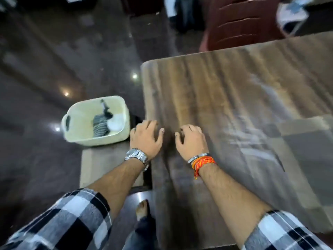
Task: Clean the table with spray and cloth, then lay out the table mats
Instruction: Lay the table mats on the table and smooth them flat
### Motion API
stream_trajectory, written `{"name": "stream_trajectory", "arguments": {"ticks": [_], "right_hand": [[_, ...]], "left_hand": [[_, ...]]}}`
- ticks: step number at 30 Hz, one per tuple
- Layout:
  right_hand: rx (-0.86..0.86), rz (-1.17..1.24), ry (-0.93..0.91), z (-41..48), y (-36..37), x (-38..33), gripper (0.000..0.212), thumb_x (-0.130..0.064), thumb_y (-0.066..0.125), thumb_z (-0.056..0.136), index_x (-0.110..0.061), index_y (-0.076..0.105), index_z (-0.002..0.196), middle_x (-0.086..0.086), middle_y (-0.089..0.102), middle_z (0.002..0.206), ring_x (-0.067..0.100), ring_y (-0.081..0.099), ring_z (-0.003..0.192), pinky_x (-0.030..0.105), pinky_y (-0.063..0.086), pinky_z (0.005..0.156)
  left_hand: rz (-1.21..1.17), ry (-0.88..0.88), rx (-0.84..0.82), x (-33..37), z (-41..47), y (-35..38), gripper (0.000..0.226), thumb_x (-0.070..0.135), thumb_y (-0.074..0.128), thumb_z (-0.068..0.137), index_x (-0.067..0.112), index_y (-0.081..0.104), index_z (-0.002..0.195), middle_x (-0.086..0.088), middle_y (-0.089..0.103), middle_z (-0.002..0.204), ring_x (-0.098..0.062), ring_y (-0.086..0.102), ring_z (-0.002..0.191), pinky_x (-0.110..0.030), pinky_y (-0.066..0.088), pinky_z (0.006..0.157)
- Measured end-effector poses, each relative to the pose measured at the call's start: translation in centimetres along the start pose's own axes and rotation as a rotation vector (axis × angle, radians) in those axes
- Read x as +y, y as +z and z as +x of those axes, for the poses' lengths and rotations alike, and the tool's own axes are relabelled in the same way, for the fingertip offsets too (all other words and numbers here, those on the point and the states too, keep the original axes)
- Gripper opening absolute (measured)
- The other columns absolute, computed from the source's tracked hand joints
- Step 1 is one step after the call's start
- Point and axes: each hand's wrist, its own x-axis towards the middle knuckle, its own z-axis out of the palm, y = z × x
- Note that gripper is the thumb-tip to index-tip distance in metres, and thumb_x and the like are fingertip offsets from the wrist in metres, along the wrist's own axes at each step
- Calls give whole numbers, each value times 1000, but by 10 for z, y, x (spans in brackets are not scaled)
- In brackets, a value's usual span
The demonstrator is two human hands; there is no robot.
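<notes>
My left hand (146, 137) hangs over the near left edge of the wooden surface (234, 83), fingers spread and relaxed, holding nothing; a steel watch (137, 156) sits on that wrist. My right hand (191, 139) is just beside it, over the surface, fingers loosely curled downward, and I see nothing in it either. The blur keeps me from telling whether either hand touches the wood.

Left of the hands, a cream plastic tub (72, 112) rests on a low pale stool (100, 163) beside the surface. Inside lie a striped grey fabric piece (100, 126), a white cloth (116, 123) and a dark object (106, 109) that may be the spray bottle, though I cannot tell for sure. The striped piece could be the table mats. A red plastic chair (239, 24) stands at the far side, on the dark polished floor (54, 60).

I see no mats on the part of the surface in view, and pale streaks on it could be wet patches or glare. With both hands free next to the tub, I judge this a fetching step: cleaning not begun or just done. The next move calls for reaching left into the tub and gripping one item cleanly, without tipping the tub off the stool.
</notes>
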Motion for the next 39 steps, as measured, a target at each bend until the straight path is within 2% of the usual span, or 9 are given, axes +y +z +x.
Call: {"name": "stream_trajectory", "arguments": {"ticks": [5,9,13,19,22,28,34,37,39], "right_hand": [[-109,-76,-215,-17,89,-102,22,-25,52,77,-9,67,73,11,64,79,36,59,78,38,52,65],[-259,-216,-298,-21,152,-159,21,-23,51,81,-7,65,81,13,64,88,36,58,89,40,50,72],[-533,-236,22,-19,221,-173,30,-20,52,92,-4,62,115,19,58,121,39,50,115,40,43,94],[-551,-138,532,-27,284,-146,52,-25,64,91,0,45,133,24,45,137,43,46,127,41,40,103],[-558,-71,614,-27,302,-131,59,-25,66,90,3,39,134,27,49,136,41,48,126,40,41,101],[-369,-25,645,-18,317,-135,46,-23,67,89,6,51,120,28,62,117,40,58,115,39,47,91],[-273,47,595,-2,309,-144,41,-33,73,84,5,63,97,22,68,97,35,61,99,38,49,86],[-265,118,596,-3,300,-147,27,-26,72,83,-10,53,70,5,57,69,25,54,76,33,47,74],[-277,164,632,-5,292,-152,34,-14,69,81,-16,42,60,-2,48,61,23,52,71,29,44,68]], "left_hand": [[9,-330,-20,-169,-55,-13,42,47,38,87,15,61,101,-12,61,103,-37,57,96,-45,43,83],[58,-450,-78,-261,-85,-10,29,38,50,93,15,60,108,-10,60,110,-36,55,101,-45,38,86],[11,-548,-254,-328,-91,6,39,42,44,95,19,53,125,-9,54,127,-35,50,114,-47,39,93],[-209,-741,-460,-380,-89,47,62,40,50,95,9,29,144,-19,35,145,-42,42,126,-48,39,102],[-240,-798,-439,-386,-86,58,62,37,53,95,4,31,142,-20,35,144,-41,42,125,-42,36,102],[-291,-878,-411,-394,-71,62,71,35,57,94,6,21,148,-16,27,148,-40,34,129,-42,35,103],[-281,-952,-341,-395,-57,58,59,36,57,92,4,36,137,-18,36,140,-40,40,124,-44,38,98],[-309,-994,-243,-396,-58,54,50,34,56,93,6,43,132,-20,43,136,-40,44,122,-42,37,100],[-348,-1001,-206,-394,-60,49,40,29,54,94,5,49,125,-21,51,130,-38,49,119,-39,40,96]]}}
